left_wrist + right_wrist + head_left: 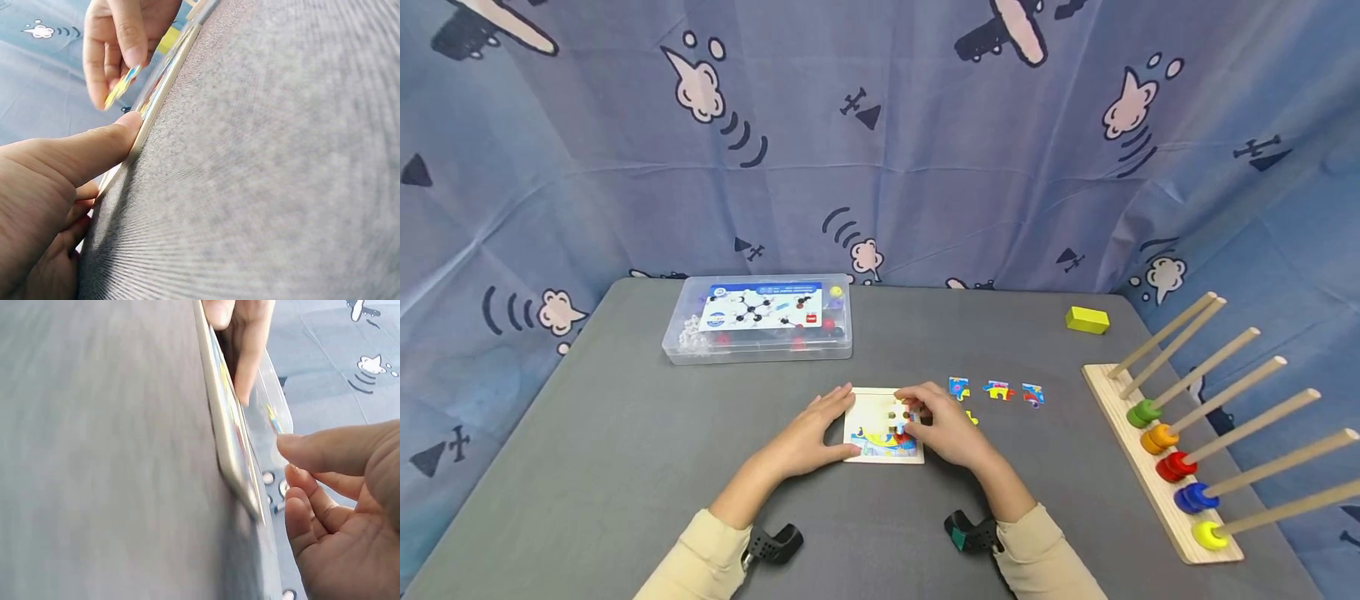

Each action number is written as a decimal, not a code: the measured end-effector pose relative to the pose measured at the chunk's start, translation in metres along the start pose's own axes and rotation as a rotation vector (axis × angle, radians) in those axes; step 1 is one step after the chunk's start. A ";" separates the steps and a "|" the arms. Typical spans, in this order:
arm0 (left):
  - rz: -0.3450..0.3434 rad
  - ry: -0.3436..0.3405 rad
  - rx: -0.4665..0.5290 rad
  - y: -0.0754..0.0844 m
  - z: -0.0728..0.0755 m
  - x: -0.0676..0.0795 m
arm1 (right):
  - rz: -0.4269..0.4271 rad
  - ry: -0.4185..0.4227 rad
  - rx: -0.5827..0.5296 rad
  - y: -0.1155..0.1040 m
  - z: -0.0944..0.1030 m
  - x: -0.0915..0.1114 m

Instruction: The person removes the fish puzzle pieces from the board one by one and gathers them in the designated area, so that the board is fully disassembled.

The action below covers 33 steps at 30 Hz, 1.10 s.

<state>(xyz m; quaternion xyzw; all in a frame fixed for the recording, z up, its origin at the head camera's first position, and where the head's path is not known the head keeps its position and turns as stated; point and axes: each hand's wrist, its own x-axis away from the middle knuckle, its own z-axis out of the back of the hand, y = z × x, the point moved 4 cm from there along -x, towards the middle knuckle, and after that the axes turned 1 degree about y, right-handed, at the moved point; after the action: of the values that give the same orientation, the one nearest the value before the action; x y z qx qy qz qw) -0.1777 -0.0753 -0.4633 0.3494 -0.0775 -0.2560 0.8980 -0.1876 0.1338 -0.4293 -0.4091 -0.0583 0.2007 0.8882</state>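
A small wooden puzzle board (867,407) lies on the grey table, with colourful pieces fitted along its near part. My left hand (808,432) holds the board at its left side, the thumb (128,122) on the rim and the fingers farther along the edge. Over the board's right part is my right hand (951,429), pinching a jigsaw piece (122,87) between thumb and fingers. In the right wrist view that piece (274,419), yellow and blue, is raised above the board. Right of the board lie several loose jigsaw pieces (998,390), one partly hidden behind the right hand.
A clear plastic case (760,350) with a molecule-picture label stands at the back left. A yellow block (1087,320) sits at the back right. Along the right edge is a wooden peg stand (1157,492) with coloured rings. A patterned blue curtain (880,167) hangs behind the table.
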 end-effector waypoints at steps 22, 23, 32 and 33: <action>-0.017 0.019 0.034 0.001 0.000 0.000 | -0.007 0.041 0.090 0.061 0.076 0.046; -0.018 0.019 0.036 0.002 0.000 0.000 | -0.011 0.041 0.093 0.064 0.079 0.047; -0.015 0.017 0.037 0.004 0.002 0.001 | -0.044 0.042 0.107 0.086 0.092 0.055; -0.014 0.017 0.035 0.004 0.002 0.001 | -0.052 0.042 0.112 0.087 0.093 0.055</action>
<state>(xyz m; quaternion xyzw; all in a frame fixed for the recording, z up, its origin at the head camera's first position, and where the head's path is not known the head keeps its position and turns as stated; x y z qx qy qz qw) -0.1752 -0.0743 -0.4593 0.3676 -0.0718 -0.2581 0.8905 -0.1887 0.2722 -0.4369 -0.3614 -0.0388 0.1719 0.9156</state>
